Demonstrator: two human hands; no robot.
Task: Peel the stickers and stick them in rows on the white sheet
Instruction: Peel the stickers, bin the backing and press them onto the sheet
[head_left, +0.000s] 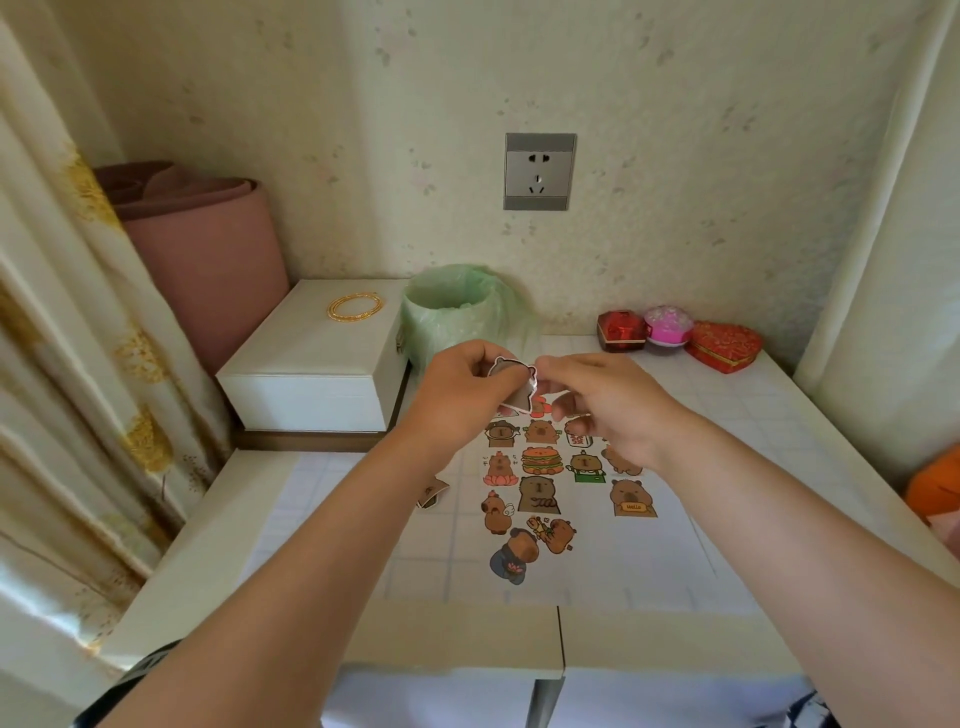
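Observation:
Both hands are raised above the far end of the white sheet (457, 561), which lies on the table with several brown capybara stickers (540, 462) stuck on it in rows. My left hand (457, 389) pinches a small sticker (511, 387) whose pale back faces me. My right hand (597, 400) pinches the same sticker at its right edge, thumb and forefinger together. One loose sticker piece (432, 492) lies on the sheet by my left forearm. My hands hide the top row of stickers.
A green-lined bin (452, 312) stands behind the hands. A white box (311, 364) with a gold chain (356, 305) sits at left beside a pink roll (208, 249). Red and pink gift boxes (675, 332) stand at the back right. An orange object (935, 488) is at the right edge.

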